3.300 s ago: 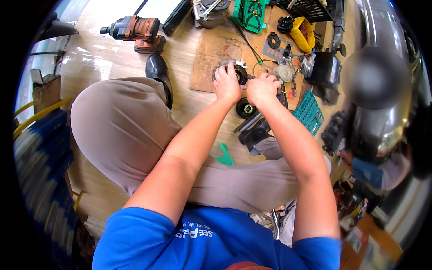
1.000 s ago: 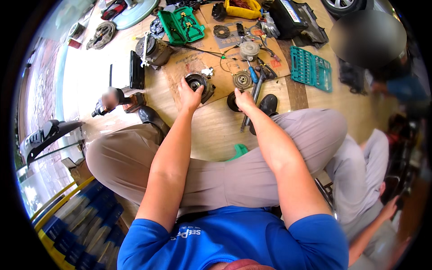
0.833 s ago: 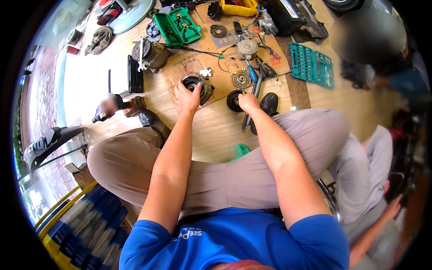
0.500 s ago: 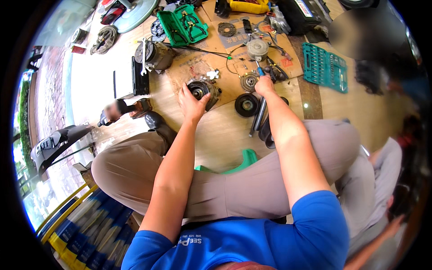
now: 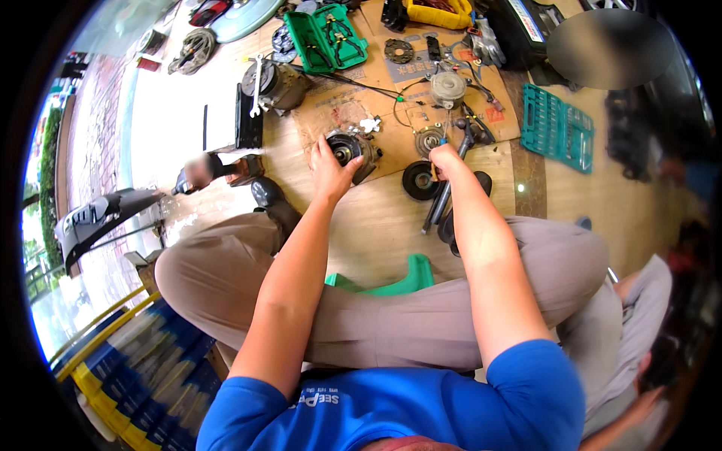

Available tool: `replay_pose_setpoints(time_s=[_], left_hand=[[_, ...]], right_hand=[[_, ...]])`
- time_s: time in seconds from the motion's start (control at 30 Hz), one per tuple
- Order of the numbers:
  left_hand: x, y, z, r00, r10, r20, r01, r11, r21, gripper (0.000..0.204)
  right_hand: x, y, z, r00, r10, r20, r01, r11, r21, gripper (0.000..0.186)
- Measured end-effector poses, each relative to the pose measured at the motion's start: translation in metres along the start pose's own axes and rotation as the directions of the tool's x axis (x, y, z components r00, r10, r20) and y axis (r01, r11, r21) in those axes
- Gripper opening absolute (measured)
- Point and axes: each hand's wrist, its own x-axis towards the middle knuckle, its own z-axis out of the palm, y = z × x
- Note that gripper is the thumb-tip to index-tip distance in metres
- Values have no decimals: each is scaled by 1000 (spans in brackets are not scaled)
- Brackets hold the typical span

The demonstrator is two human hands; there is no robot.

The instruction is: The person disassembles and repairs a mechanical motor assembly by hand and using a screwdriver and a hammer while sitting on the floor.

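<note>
My left hand [image 5: 333,174] wraps its fingers and thumb around the near left side of a round metal housing [image 5: 367,161] with a black ring and a central hub, resting at the cardboard's near edge. My right hand [image 5: 447,162] is closed around a screwdriver [image 5: 444,140] with a blue and orange handle; its thin shaft points away from me. Just beyond that hand lies a flat round metal part [image 5: 429,138]. A black pulley [image 5: 419,180] sits on the floor beside it, and a hammer [image 5: 465,138] lies to its right.
Cardboard [image 5: 331,101] carries a round grey part [image 5: 448,88], cables and small pieces. Around it are an open green tool case [image 5: 306,52], a teal socket set [image 5: 553,128], a metal cylinder with a wrench [image 5: 282,86], and a cordless power tool [image 5: 197,174]. A green stool [image 5: 410,279] shows beneath my legs.
My right hand has drawn the screwdriver back toward me and a little left, away from the round grey part. My left hand keeps its hold on the housing. The whole view has shifted slightly.
</note>
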Motion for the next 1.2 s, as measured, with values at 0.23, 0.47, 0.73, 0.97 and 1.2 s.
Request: replay_pose_setpoints(time_s=[0.23, 0.47, 0.73, 0.97, 1.2], left_hand=[[-54, 49, 3, 962, 232, -143, -192, 950, 247, 90], [-81, 108, -28, 764, 585, -271, -628, 770, -109, 87], [-96, 124, -57, 721, 692, -39, -655, 663, -362, 44], [-18, 102, -127, 973, 53, -227, -149, 888, -434, 25], [7, 153, -214, 967, 155, 202, 91, 531, -843, 32]], right_hand=[[-149, -56, -7, 792, -263, 551, 95, 945, 313, 14], [-252, -70, -41, 554, -342, 759, 212, 940, 269, 23], [-288, -40, -59, 526, -428, 735, 184, 901, 393, 25], [-202, -65, -64, 966, -186, 177, 174, 981, 84, 32], [-13, 29, -33, 938, -279, -207, 223, 940, -256, 47]])
